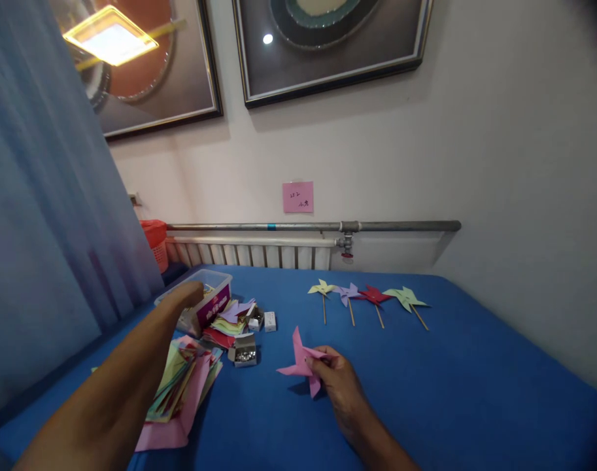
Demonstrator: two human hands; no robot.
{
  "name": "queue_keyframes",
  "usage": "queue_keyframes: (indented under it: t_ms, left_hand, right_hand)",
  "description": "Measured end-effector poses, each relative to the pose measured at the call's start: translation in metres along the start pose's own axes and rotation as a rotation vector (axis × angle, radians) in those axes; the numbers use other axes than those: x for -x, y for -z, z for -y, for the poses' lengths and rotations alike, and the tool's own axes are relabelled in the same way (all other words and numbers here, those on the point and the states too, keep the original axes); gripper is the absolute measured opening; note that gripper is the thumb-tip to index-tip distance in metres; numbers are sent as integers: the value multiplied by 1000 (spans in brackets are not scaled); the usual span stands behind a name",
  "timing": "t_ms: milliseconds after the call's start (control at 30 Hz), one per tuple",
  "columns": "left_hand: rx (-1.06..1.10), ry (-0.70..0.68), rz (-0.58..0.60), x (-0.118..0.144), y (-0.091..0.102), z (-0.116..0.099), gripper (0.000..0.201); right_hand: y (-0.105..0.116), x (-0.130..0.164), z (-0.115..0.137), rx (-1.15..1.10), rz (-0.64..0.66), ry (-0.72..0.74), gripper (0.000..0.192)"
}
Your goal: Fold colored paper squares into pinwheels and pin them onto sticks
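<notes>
My right hand (338, 381) pinches a pink paper pinwheel (299, 364) by its middle, just above the blue table (426, 392). My left hand (183, 297) reaches far left over a clear plastic box (214, 288), fingers curled at its rim; whether it holds anything is hidden. Several finished pinwheels on wooden sticks lie in a row at the back: yellow (322, 288), purple (348, 292), red (374, 296) and green (405, 297).
A stack of coloured paper sheets (185, 386) lies under my left forearm. More folded papers (232, 317), an open box of pins (244, 353) and a small white box (269, 320) sit beside it. Curtain at left, wall with radiator behind.
</notes>
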State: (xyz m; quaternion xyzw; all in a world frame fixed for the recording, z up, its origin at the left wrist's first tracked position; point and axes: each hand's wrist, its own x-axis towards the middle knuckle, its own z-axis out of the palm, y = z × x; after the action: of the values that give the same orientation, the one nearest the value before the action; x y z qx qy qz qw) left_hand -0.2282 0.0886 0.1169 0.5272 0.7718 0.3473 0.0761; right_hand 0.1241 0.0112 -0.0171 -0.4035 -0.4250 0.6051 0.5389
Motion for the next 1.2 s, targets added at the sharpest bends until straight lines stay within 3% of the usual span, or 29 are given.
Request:
queue_keyframes:
  t_ms: [133, 233, 333, 400, 500, 600, 700, 933, 1200]
  left_hand:
    - [-164, -45, 82, 0, 27, -13, 27]
    - [-86, -156, 102, 23, 22, -24, 23]
    - [93, -257, 155, 66, -17, -32, 24]
    - [517, -263, 176, 96, -54, -38, 24]
    - [828, -131, 154, 133, -100, -45, 24]
    - [890, -44, 277, 149, -121, -49, 24]
    - [845, -65, 342, 151, -123, -48, 22]
    - [727, -121, 329, 154, -120, -50, 14]
    - [711, -95, 373, 159, -130, -48, 8]
  right_hand:
    - [-1, 0, -2, -27, -10, 4, 20]
    - [-1, -1, -5, -48, -20, 16, 21]
    - [1, -4, -7, -64, -39, 23, 24]
    - [5, -5, -6, -75, -62, 31, 27]
    - [11, -7, -4, -86, -79, 57, 28]
    - [15, -8, -3, -105, -103, 65, 29]
    - [15, -8, -3, -117, -118, 54, 28]
    - [10, -3, 3, -95, -69, 6, 31]
    - [10, 0, 5, -120, -78, 6, 35]
